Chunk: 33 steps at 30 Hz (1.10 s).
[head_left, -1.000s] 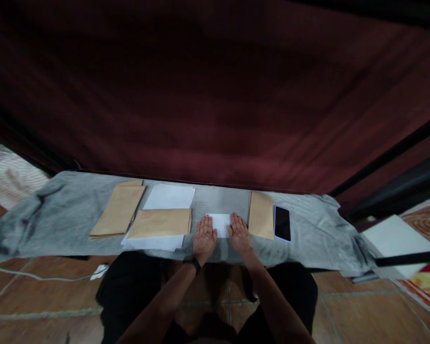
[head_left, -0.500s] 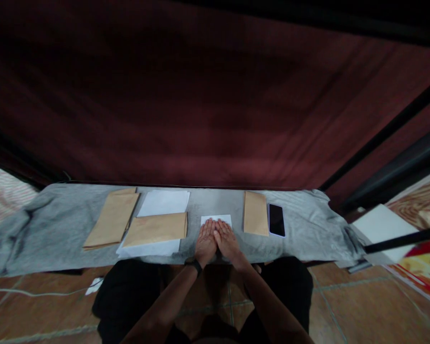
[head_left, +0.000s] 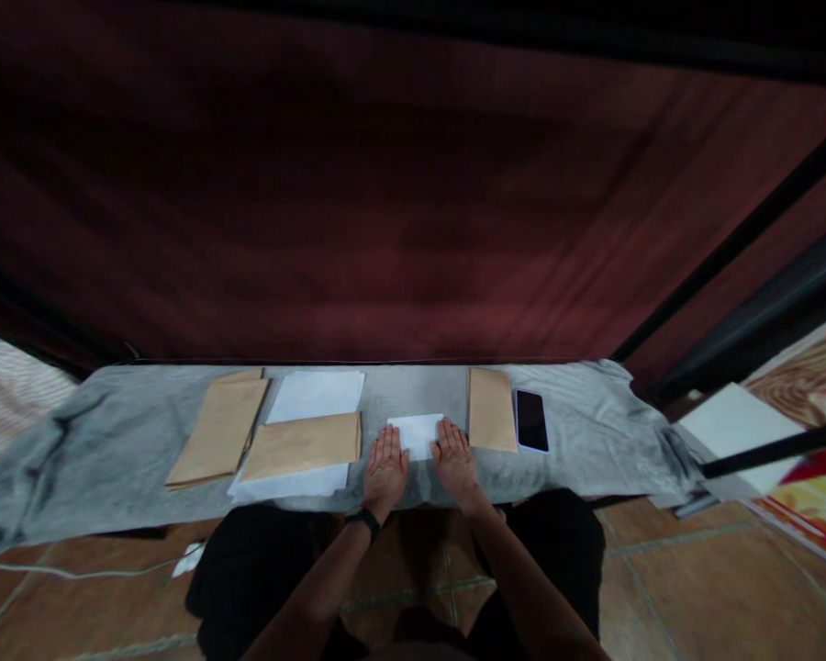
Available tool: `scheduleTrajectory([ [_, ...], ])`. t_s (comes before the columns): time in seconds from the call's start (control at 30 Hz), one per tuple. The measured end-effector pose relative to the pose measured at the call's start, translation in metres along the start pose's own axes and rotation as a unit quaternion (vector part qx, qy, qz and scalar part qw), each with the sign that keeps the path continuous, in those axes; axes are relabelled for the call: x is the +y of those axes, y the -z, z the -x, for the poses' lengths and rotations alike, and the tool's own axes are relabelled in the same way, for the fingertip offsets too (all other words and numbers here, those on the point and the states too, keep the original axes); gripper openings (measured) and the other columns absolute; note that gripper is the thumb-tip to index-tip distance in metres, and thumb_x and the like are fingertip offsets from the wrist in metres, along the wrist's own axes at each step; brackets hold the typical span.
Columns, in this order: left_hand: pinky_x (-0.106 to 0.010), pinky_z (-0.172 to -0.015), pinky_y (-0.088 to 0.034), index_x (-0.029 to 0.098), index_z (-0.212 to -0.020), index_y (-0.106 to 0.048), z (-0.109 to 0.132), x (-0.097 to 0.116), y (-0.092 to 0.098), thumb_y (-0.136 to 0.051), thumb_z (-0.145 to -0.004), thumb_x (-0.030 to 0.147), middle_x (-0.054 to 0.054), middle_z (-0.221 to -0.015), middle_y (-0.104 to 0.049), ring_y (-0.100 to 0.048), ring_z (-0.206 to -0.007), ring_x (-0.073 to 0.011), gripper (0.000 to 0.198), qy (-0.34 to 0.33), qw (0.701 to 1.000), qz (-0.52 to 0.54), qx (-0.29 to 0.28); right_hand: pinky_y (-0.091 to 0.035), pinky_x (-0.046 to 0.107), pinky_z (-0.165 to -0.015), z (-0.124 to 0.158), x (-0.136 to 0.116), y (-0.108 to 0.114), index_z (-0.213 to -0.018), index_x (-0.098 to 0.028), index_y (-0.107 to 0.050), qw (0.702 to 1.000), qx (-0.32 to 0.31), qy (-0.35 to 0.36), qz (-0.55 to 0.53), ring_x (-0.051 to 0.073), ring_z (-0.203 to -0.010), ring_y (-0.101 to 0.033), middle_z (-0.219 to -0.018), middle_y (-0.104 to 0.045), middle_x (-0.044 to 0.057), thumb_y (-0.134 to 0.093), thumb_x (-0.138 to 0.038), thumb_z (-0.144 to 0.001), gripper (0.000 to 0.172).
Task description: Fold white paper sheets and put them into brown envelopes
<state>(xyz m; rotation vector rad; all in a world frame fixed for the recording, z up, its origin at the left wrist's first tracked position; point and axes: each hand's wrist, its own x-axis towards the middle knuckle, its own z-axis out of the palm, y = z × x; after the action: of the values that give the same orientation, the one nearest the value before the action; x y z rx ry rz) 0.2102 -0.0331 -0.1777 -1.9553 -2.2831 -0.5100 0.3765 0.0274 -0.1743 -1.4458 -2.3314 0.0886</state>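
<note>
A small piece of white paper (head_left: 417,435), seemingly folded, lies flat on the grey cloth in front of me. My left hand (head_left: 386,466) rests flat over its left edge, fingers stretched forward. Over the right edge lies my right hand (head_left: 453,459), also flat with its fingers out. The middle of the paper shows between the two hands. To the left, a brown envelope (head_left: 301,445) lies across a stack of white sheets (head_left: 318,395). Another brown envelope (head_left: 491,409) lies just right of my right hand.
More brown envelopes (head_left: 218,428) lie at the left on the grey cloth (head_left: 130,431). A phone (head_left: 531,421) lies beside the right envelope. A dark red curtain (head_left: 413,211) hangs behind the cloth-covered surface. At far right, a black bar (head_left: 777,452) crosses a white board (head_left: 736,418).
My hands have slid apart, from side by side over the middle of the paper to its left and right edges. More of the paper is now uncovered.
</note>
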Motion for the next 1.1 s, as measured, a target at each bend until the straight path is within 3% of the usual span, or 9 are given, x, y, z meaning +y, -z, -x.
scheduleTrajectory([
  [0.13,-0.049,-0.119,-0.033,0.005,-0.153,-0.034,0.001,-0.001,0.001,-0.031,-0.099,0.03,-0.018,-0.156,-0.04,-0.032,-0.148,-0.0279,0.059,0.003,1.0,0.001,-0.001,-0.033,0.048,-0.116,-0.008,-0.012,-0.003,-0.149,-0.006,-0.041,0.999,0.012,-0.03,-0.016,0.029,-0.142,-0.042,-0.152,-0.046,0.02,-0.036,-0.027,-0.103,0.051],
  [0.3,-0.049,-0.12,-0.031,0.003,-0.152,-0.034,0.001,-0.001,0.001,-0.032,-0.097,0.025,-0.02,-0.156,-0.039,-0.031,-0.148,-0.0284,0.059,0.008,1.0,-0.006,-0.018,-0.031,0.044,-0.118,-0.022,-0.035,-0.014,-0.148,-0.014,-0.046,0.994,-0.02,0.086,-0.067,0.023,-0.143,-0.04,-0.153,-0.046,0.013,-0.037,-0.027,-0.103,0.047],
  [0.4,-0.049,-0.119,-0.032,0.003,-0.152,-0.035,0.001,0.0,0.003,-0.031,-0.097,0.023,-0.019,-0.156,-0.039,-0.032,-0.148,-0.0279,0.058,0.008,1.0,-0.007,-0.025,-0.03,0.045,-0.119,-0.025,-0.04,-0.02,-0.146,-0.015,-0.048,0.99,-0.029,0.121,-0.074,0.022,-0.144,-0.04,-0.152,-0.047,0.013,-0.038,-0.026,-0.103,0.046],
  [0.8,-0.049,-0.117,-0.036,0.006,-0.153,-0.033,0.008,-0.003,0.011,-0.034,-0.1,0.031,-0.02,-0.155,-0.042,-0.035,-0.147,-0.0284,0.059,-0.022,0.999,0.025,-0.012,-0.029,0.047,-0.117,-0.021,-0.013,-0.005,-0.151,-0.011,-0.039,0.998,-0.022,0.046,-0.027,0.026,-0.144,-0.038,-0.154,-0.044,0.017,-0.044,-0.027,-0.101,0.053],
  [0.97,-0.05,-0.121,-0.025,0.02,-0.159,-0.019,0.008,-0.036,0.048,-0.046,-0.096,0.035,-0.011,-0.163,-0.028,-0.022,-0.152,-0.0272,0.071,-0.128,0.99,0.038,-0.045,-0.029,0.047,-0.117,-0.02,-0.012,-0.006,-0.15,-0.01,-0.041,0.998,-0.004,0.053,-0.039,0.027,-0.145,-0.038,-0.154,-0.044,0.017,-0.042,-0.028,-0.101,0.052],
  [1.1,-0.06,-0.12,-0.016,0.017,-0.16,-0.015,-0.011,-0.09,0.083,-0.065,-0.083,0.055,-0.019,-0.165,-0.016,-0.013,-0.153,-0.0377,0.1,-0.032,0.996,-0.022,-0.084,-0.028,0.049,-0.119,-0.025,-0.019,-0.002,-0.147,-0.008,-0.046,0.997,-0.002,0.018,-0.071,0.029,-0.144,-0.038,-0.154,-0.044,0.018,-0.045,-0.021,-0.097,0.051],
])
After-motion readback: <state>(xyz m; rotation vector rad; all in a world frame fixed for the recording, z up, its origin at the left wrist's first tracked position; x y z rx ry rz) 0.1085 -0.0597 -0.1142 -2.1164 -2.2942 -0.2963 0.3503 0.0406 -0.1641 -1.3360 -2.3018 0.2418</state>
